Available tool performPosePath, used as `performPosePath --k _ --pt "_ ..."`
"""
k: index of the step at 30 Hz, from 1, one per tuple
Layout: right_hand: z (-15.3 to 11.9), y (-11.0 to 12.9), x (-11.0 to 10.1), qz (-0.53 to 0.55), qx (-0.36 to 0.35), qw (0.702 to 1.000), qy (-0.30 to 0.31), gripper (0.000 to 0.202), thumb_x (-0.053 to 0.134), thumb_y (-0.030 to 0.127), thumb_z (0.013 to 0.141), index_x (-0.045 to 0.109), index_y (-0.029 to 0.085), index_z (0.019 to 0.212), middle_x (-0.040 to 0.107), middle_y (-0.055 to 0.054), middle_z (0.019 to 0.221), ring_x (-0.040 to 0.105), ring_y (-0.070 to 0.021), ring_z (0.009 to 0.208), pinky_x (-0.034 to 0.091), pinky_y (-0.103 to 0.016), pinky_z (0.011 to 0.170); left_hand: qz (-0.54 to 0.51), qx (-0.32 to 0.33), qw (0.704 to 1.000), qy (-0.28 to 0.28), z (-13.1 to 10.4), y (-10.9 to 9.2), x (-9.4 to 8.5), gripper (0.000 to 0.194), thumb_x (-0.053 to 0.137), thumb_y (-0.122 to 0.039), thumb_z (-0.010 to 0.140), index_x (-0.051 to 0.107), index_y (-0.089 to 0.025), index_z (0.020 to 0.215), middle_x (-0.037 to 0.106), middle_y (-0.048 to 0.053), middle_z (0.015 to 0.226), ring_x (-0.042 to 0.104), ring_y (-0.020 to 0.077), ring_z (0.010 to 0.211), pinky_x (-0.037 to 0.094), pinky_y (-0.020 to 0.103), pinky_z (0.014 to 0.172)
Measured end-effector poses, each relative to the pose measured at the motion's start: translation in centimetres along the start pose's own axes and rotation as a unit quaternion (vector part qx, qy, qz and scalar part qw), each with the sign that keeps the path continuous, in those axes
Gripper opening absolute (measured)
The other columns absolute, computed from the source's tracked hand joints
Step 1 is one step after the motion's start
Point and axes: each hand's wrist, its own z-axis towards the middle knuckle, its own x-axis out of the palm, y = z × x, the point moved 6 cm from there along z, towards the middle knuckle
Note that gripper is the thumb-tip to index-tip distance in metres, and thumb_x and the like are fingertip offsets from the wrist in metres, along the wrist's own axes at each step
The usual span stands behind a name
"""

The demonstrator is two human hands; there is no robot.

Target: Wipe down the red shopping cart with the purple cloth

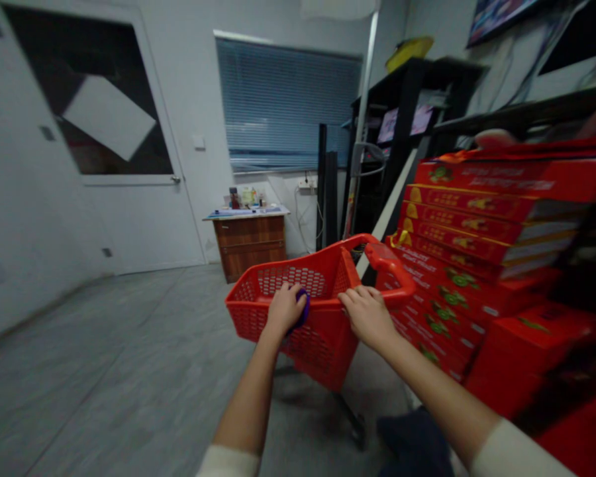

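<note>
A red plastic shopping cart (318,331) with perforated walls stands in front of me, turned so its handle is on the right. My left hand (285,308) is closed at the near rim, with a purple band-like thing (302,308) in its grip; what kind of thing it is I cannot make out. Farther right on the same rim, close to the handle, my right hand (367,315) has its fingers curled over the edge. Of the basket's inside, I see the far wall and a divider; its floor is hidden.
Red printed boxes (457,285) are stacked high along the right side, close to the cart handle. Behind the cart stand a small wooden cabinet (251,242) with bottles on top and a metal pole (365,99). A white door (144,218) is at left, beyond the grey concrete floor (104,358).
</note>
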Motion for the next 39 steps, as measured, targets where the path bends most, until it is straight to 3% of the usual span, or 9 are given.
performPosePath --k 6,10,13,15,24,28,33,35,39 --pt "0.0 -0.2 0.1 0.004 -0.014 1.000 0.013 0.032 0.045 0.017 0.092 0.061 0.018 0.120 0.066 -0.010 0.111 0.054 -0.0231 0.109 0.031 -0.037 0.098 -0.050 0.054 0.997 0.015 0.5 -4.3 1.0 0.028 0.045 -0.041 0.094 0.062 -0.026 0.110 0.059 0.006 0.109 0.060 0.0189 0.100 0.046 0.029 0.091" --pt "-0.9 -3.2 -1.4 0.011 -0.045 0.999 -0.010 0.045 0.052 0.024 0.090 0.051 0.016 0.134 0.060 -0.011 0.129 0.049 -0.0236 0.120 0.029 -0.038 0.105 -0.020 0.033 0.995 0.091 1.5 -0.9 1.2 0.031 0.046 -0.042 0.093 0.063 -0.024 0.112 0.060 0.007 0.111 0.061 0.0189 0.101 0.046 0.028 0.089" --pt "-1.6 -6.2 -2.6 -0.005 -0.012 1.000 -0.007 0.036 0.053 0.034 0.090 0.060 0.017 0.122 0.062 -0.012 0.123 0.049 -0.0251 0.118 0.030 -0.040 0.103 0.018 0.006 0.990 0.136 2.1 2.3 0.9 0.030 0.048 -0.041 0.091 0.065 -0.023 0.108 0.063 0.008 0.110 0.061 0.0201 0.102 0.046 0.028 0.088" --pt "-1.8 -7.0 -2.7 -0.015 -0.001 1.000 0.023 0.028 0.053 0.034 0.091 0.064 0.017 0.110 0.065 -0.011 0.114 0.052 -0.0248 0.113 0.032 -0.039 0.099 0.025 0.000 0.990 0.142 2.1 2.5 0.7 0.029 0.049 -0.040 0.091 0.065 -0.023 0.106 0.063 0.008 0.110 0.061 0.0212 0.103 0.047 0.029 0.087" --pt "-1.9 -4.5 -3.2 -0.023 0.035 0.998 0.039 0.024 0.056 0.031 0.090 0.063 0.015 0.106 0.066 -0.012 0.104 0.054 -0.0254 0.104 0.035 -0.038 0.089 -0.050 0.068 0.996 0.029 -0.1 -9.0 0.1 0.032 0.043 -0.047 0.094 0.061 -0.027 0.111 0.057 0.006 0.114 0.060 0.0199 0.102 0.046 0.030 0.090" --pt "-2.5 -5.6 -4.1 0.067 -0.018 0.997 0.018 0.033 0.055 0.032 0.090 0.060 0.019 0.120 0.061 -0.011 0.121 0.049 -0.0235 0.116 0.037 -0.038 0.097 -0.030 0.050 0.995 0.079 0.7 -6.2 0.0 0.031 0.043 -0.045 0.094 0.061 -0.025 0.110 0.059 0.007 0.112 0.061 0.0195 0.099 0.047 0.029 0.086" --pt "-2.9 -9.0 -3.2 0.120 0.052 0.991 -0.031 0.041 0.048 0.038 0.091 0.058 0.018 0.125 0.055 -0.013 0.134 0.043 -0.0262 0.127 0.035 -0.044 0.104 0.043 -0.038 0.992 0.115 1.5 -0.8 0.0 0.032 0.044 -0.043 0.093 0.062 -0.023 0.110 0.060 0.008 0.113 0.061 0.0207 0.102 0.046 0.030 0.086" --pt "-2.8 -9.0 -2.2 0.133 0.057 0.989 -0.028 0.043 0.045 0.038 0.092 0.057 0.015 0.126 0.057 -0.015 0.130 0.045 -0.0273 0.125 0.036 -0.045 0.104 0.047 -0.050 0.993 0.095 1.3 -1.3 -0.3 0.032 0.043 -0.043 0.093 0.062 -0.024 0.110 0.060 0.008 0.113 0.062 0.0208 0.101 0.046 0.030 0.086" --pt "-2.8 -7.7 -1.5 0.126 0.059 0.989 -0.047 0.044 0.044 0.037 0.092 0.055 0.015 0.129 0.058 -0.016 0.127 0.045 -0.0296 0.124 0.036 -0.047 0.103 0.006 -0.011 0.998 0.064 0.4 -5.7 -0.8 0.032 0.043 -0.044 0.093 0.062 -0.025 0.111 0.059 0.007 0.113 0.062 0.0210 0.101 0.046 0.031 0.087"
